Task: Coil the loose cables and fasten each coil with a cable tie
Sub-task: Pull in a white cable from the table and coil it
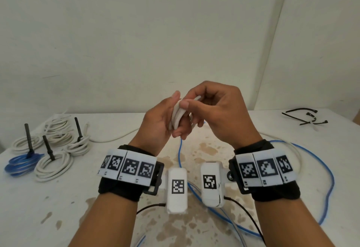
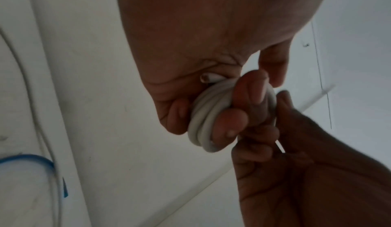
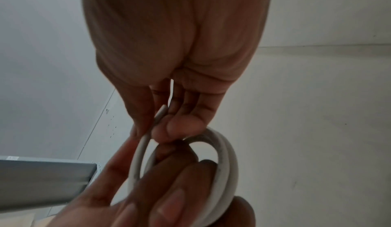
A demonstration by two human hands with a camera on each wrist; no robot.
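Observation:
Both hands are raised over the middle of the table. A small white cable coil is wound around the fingers of my left hand. In the left wrist view the coil wraps those curled fingers, and a cut cable end shows at the palm. My right hand pinches a white strand at the coil's top between thumb and forefinger. The coil's loops hang below that pinch. Several loose black cable ties lie at the back right.
Several tied white coils and one blue coil lie at the left, black tie tails sticking up. Loose white cable runs behind the hands. A long blue cable loops across the right and front. The tabletop is stained in the middle.

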